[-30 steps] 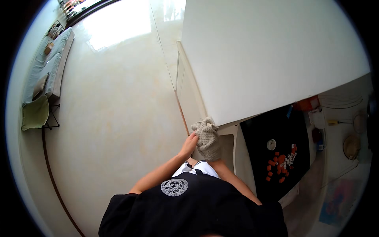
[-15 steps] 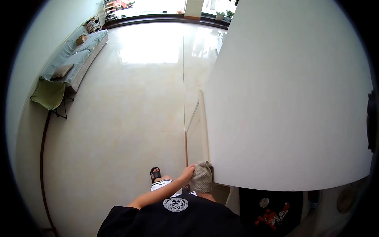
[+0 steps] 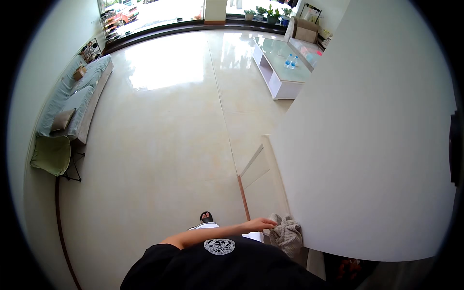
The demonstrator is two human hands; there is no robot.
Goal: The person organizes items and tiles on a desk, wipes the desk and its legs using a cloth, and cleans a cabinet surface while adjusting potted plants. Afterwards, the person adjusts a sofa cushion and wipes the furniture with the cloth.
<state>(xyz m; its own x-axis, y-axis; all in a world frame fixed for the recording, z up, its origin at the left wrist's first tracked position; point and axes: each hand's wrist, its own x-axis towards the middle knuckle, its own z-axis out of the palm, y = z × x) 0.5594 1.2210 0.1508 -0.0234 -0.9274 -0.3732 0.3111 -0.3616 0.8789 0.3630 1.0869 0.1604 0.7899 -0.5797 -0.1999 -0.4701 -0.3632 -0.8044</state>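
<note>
My left hand (image 3: 261, 224) reaches across in front of my body, its fingers closed on the near-left edge of a crumpled grey-beige cloth (image 3: 286, 236). The cloth hangs bunched against the end of a white wall (image 3: 357, 145), close to a pale ledge (image 3: 276, 179) that runs along the wall's foot. No part of my right hand shows; the cloth and my black shirt (image 3: 208, 266) cover the place where that arm was.
A pale tiled floor (image 3: 159, 159) stretches ahead. Along the left wall are a covered sofa (image 3: 79, 106) and a green folding chair (image 3: 52, 155). A glass-topped coffee table (image 3: 275, 58) bearing bottles stands beyond the wall, with potted plants (image 3: 270, 15) behind.
My view has swung right, bringing the coffee table and plants into sight. The cloth and my left hand now appear farther right and lower; my right forearm has gone out of sight.
</note>
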